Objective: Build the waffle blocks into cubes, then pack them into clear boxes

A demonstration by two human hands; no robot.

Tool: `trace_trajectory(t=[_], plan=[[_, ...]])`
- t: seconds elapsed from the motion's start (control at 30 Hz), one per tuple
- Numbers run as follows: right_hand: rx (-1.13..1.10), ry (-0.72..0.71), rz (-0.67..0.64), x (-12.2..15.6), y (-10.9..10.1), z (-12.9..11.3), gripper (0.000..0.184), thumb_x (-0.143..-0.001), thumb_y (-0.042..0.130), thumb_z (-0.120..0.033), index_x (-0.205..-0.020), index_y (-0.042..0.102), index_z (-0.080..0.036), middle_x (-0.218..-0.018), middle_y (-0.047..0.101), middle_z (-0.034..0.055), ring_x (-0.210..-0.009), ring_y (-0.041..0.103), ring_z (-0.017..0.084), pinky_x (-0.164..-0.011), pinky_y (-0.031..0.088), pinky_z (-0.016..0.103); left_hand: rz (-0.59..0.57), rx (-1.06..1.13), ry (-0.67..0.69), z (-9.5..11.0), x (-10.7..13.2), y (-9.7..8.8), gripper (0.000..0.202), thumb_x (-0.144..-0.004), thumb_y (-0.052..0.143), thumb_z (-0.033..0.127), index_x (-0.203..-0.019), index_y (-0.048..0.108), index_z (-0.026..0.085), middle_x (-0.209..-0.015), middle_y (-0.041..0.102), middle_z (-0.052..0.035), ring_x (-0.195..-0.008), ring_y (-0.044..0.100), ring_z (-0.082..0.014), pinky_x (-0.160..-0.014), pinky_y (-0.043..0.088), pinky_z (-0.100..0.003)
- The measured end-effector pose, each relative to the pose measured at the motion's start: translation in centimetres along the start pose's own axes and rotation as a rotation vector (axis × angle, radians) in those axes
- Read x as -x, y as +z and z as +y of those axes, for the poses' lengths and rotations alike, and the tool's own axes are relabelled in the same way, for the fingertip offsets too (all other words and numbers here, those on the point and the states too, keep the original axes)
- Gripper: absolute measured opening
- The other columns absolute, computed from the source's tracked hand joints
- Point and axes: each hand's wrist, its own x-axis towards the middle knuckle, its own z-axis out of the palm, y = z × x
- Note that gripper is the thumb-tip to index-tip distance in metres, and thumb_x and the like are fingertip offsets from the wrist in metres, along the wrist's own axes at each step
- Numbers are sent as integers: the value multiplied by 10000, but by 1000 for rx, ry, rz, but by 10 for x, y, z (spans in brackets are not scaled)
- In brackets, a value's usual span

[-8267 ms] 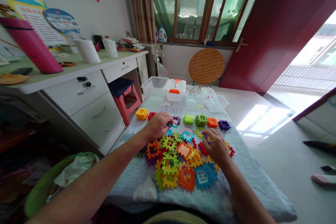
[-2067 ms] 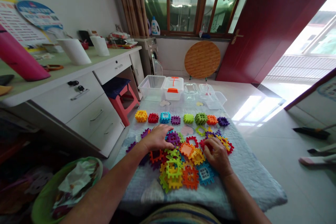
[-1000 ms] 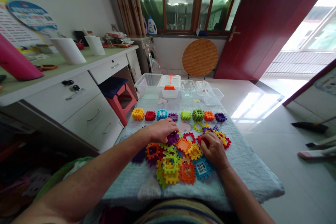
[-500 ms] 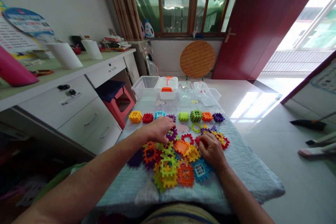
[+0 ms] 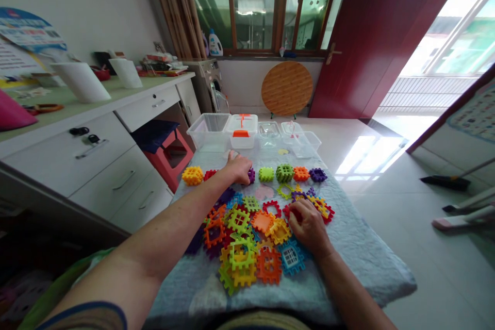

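My left hand (image 5: 238,169) is stretched over the far row of stacked blocks, its fingers closed at a purple interlocking block (image 5: 251,175) that shows beside the fingertips. Nearer to me, my right hand (image 5: 308,220) rests at the right of the loose pile with its fingers curled; what lies inside them is hidden. A bit of a red block (image 5: 286,210) shows at those fingertips. Between my forearms lies the pile, with a lime window block (image 5: 238,220), an orange block (image 5: 269,265), a yellow block (image 5: 279,231) and a blue block (image 5: 292,257).
The row also has yellow (image 5: 192,176), lime (image 5: 266,174), green (image 5: 285,172), orange (image 5: 301,173) and dark purple (image 5: 317,175) stacks. Behind stand clear plastic bins (image 5: 209,131) and a lidded box (image 5: 243,126). A cabinet desk (image 5: 112,152) and a stool (image 5: 164,147) are at left.
My left hand has moved away from me, from the pile to the purple stack in the row, with a purple block. The right hand stays at the pile; the view has shifted slightly.
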Motion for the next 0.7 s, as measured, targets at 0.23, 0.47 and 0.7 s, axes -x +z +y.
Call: trace_trajectory(t=[0.23, 0.47, 0.7], plan=[[-9, 10, -12, 0, 0, -1, 102, -808, 503, -144, -758, 559, -212, -772, 571, 35, -791, 530, 191, -744, 429, 317, -53, 5, 26, -1, -2, 7, 396, -507, 732, 269, -891, 650, 219, -1066, 683, -110, -1153, 504, -370, -1043, 265, -626], [-5, 21, -25, 0, -1, -3, 97, -809, 506, -137, -763, 557, -206, -778, 565, 35, -795, 527, 189, -743, 423, 314, -91, -18, 51, 2, -12, 14, 286, -512, 720, 227, -786, 648, 189, -977, 694, -109, -1097, 541, -365, -1047, 199, -670], [-4, 19, -26, 1, -1, -3, 103, -812, 501, -135, -758, 550, -207, -775, 563, 37, -796, 521, 190, -748, 426, 314, -86, -5, 49, 4, -18, 10, 291, -498, 738, 294, -756, 656, 188, -899, 704, -88, -1070, 548, -356, -1032, 295, -600]])
